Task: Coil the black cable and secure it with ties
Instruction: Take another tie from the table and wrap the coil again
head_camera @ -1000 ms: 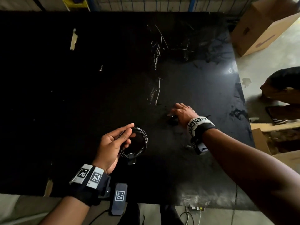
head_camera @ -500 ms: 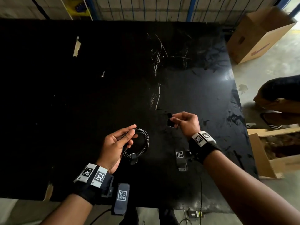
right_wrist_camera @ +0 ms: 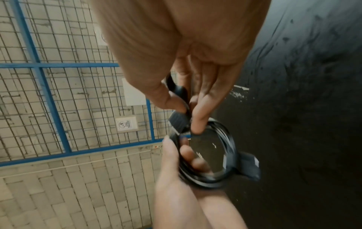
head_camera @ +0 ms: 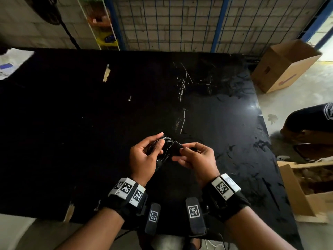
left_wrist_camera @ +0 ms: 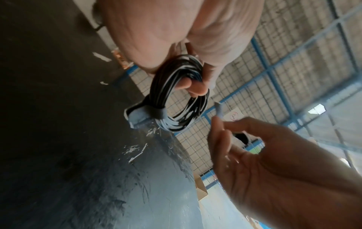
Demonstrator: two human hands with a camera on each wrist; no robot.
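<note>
— What's the room like?
— A black tabletop (head_camera: 90, 123), scratched and taped in spots, stands before a pale brick wall (head_camera: 171, 20) faced with blue-framed wire mesh (head_camera: 218, 24).
— And the floor?
— Bare concrete (head_camera: 297, 98), brightly lit at the right, with an open cardboard box (head_camera: 281, 69) and a wooden crate (head_camera: 304, 192) beside the table.

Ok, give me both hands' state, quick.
Left hand: holding the coiled black cable.
Right hand: pinching a loose black tie beside the coil.
</note>
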